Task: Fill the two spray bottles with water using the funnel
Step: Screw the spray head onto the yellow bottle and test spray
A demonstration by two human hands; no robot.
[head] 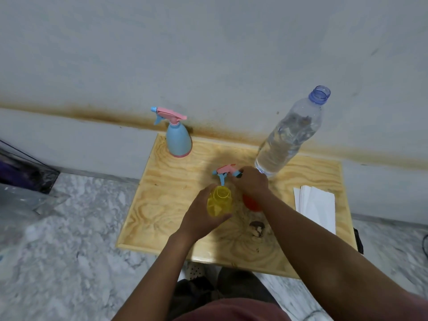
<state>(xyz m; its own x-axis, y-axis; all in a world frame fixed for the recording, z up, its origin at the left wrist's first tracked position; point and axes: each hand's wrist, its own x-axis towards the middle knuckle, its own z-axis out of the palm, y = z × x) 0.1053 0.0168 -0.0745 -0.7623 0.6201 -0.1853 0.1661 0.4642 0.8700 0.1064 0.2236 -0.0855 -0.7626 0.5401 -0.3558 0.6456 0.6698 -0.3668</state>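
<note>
A yellow spray bottle (219, 202) stands in the middle of the wooden table (162, 205), its neck open. My left hand (201, 216) grips its body from the left. My right hand (251, 183) holds the pink and blue spray head (225, 171) just behind the yellow bottle, off its neck. An orange-red funnel (251, 203) lies under my right wrist, partly hidden. A blue spray bottle (178, 141) with its pink head on stands at the table's back left. A large clear water bottle (290, 135), uncapped, stands at the back right.
White folded paper (317, 205) lies at the table's right side. A small brown object (257, 228) sits near the front. The wall runs right behind the table. Marble floor surrounds it, with a dark bag (23, 174) at the left.
</note>
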